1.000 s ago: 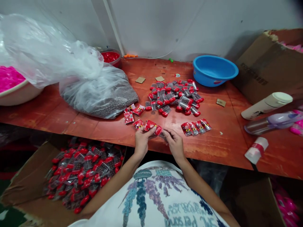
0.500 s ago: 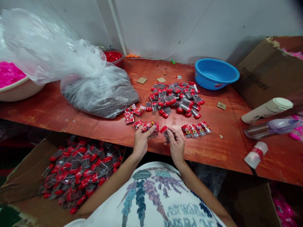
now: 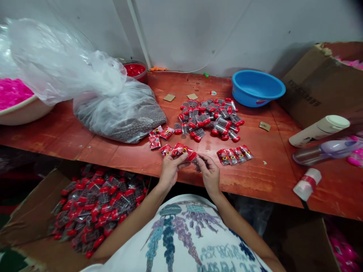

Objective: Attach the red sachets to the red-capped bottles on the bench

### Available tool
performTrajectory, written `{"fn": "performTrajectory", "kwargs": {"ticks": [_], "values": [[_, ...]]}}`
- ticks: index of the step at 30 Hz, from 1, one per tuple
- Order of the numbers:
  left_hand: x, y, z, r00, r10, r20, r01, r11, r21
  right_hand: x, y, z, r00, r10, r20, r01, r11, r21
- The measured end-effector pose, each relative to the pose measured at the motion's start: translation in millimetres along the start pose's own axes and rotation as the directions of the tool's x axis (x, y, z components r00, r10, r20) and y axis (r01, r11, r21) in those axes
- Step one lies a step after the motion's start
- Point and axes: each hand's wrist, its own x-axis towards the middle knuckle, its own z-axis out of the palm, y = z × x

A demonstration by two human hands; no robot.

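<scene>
My left hand (image 3: 170, 169) is closed on a red printed label (image 3: 180, 150) at the near edge of the red table (image 3: 255, 177). My right hand (image 3: 209, 170) pinches a small clear packet with a red cap (image 3: 194, 156), and the two hands meet over it. More loose red labels (image 3: 159, 138) lie just beyond my left hand. A short row of labels (image 3: 235, 154) lies right of my right hand. A heap of red-capped packets (image 3: 209, 118) sits farther back on the table.
A big plastic bag of dark beads (image 3: 113, 105) lies at left beside a bowl of pink pieces (image 3: 17, 105). A blue basin (image 3: 257, 88), a cardboard box (image 3: 320, 83), bottles (image 3: 319, 130) and tape (image 3: 306, 183) stand at right. A carton of filled packets (image 3: 93, 206) sits below.
My right hand drew the capped packet away to the right half a second ago. Now it has brought it back against the label in my left hand.
</scene>
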Motion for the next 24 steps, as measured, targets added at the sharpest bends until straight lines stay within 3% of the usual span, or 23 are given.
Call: {"fn": "performTrajectory", "kwargs": {"ticks": [12, 19, 24], "values": [[4.9, 12.9, -10.9, 0.968, -0.208, 0.141, 0.187, 0.971, 0.147, -2.3, 10.3, -9.0, 0.989, -0.097, 0.115, 0.107, 0.99, -0.088], [6.1, 12.2, -4.1, 0.991, -0.1, 0.085, 0.098, 0.995, 0.028, -2.3, 6.9, -4.5, 0.994, -0.045, 0.104, 0.045, 0.999, 0.004], [5.0, 14.2, -5.8, 0.999, 0.027, -0.028, -0.028, 0.999, -0.043, -1.7, 11.3, -8.2, 0.987, -0.051, 0.15, 0.055, 0.998, -0.023]]}}
